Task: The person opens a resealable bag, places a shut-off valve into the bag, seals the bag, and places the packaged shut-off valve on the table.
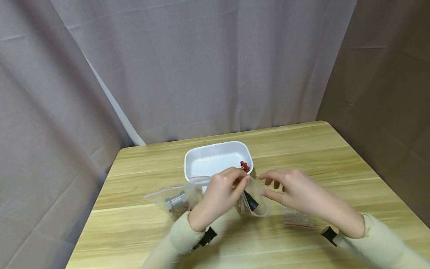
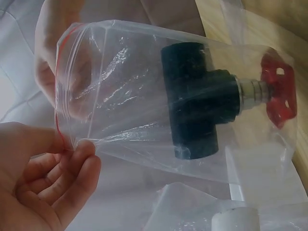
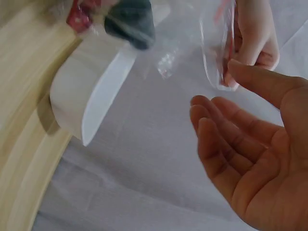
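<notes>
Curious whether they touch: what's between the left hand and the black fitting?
In the left wrist view, a stretch of clear plastic bag separates the left hand from the black fitting.

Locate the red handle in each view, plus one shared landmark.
Head: red handle, just below and right of centre.
Left wrist: red handle, upper right, near the edge.
Right wrist: red handle, top left, blurred.
Shared landmark: left hand, visible in all three.
</notes>
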The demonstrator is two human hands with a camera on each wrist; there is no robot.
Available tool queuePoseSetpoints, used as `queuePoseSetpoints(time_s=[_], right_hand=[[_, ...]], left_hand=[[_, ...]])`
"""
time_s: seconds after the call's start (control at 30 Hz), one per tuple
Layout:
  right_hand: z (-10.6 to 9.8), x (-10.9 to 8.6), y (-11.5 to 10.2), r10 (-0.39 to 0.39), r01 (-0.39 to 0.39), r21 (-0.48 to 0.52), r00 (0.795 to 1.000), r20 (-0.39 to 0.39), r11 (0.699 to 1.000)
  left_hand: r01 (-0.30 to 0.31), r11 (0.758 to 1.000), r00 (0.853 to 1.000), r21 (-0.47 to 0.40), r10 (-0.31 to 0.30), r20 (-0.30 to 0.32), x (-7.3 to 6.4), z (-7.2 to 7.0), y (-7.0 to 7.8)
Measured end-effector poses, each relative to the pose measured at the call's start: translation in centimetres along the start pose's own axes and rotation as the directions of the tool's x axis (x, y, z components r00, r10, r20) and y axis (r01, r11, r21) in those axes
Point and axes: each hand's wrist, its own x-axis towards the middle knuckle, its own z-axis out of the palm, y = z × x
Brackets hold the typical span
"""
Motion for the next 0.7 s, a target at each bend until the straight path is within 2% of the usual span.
queuePoseSetpoints(time_s=[0.23,0.33,0.53,0.7], right_hand=[[1.3,-0.5,0.7,0.078,-0.088,0.084,0.990,0.114,0.993],[1.4,-0.5,1.1,0.105,-0.118,0.095,0.986,0.130,0.988],[1.2,0.2,2.2,0.135,-0.137,0.074,0.990,0.029,0.988],[0.4,0.8,2.8,0.146,-0.145,0.028,0.988,-0.046,0.989]], left_hand=[[0.021,1.000,1.000,-0.004,-0.021,-0.007,0.2,0.3,-0.4],[0.024,1.000,1.000,0.001,-0.024,-0.019,0.2,0.4,-0.7],[0.047,0.999,0.998,-0.004,-0.047,-0.040,0.2,0.4,-1.4],[0.069,0.998,0.997,0.015,-0.068,-0.029,0.2,0.3,-1.7]])
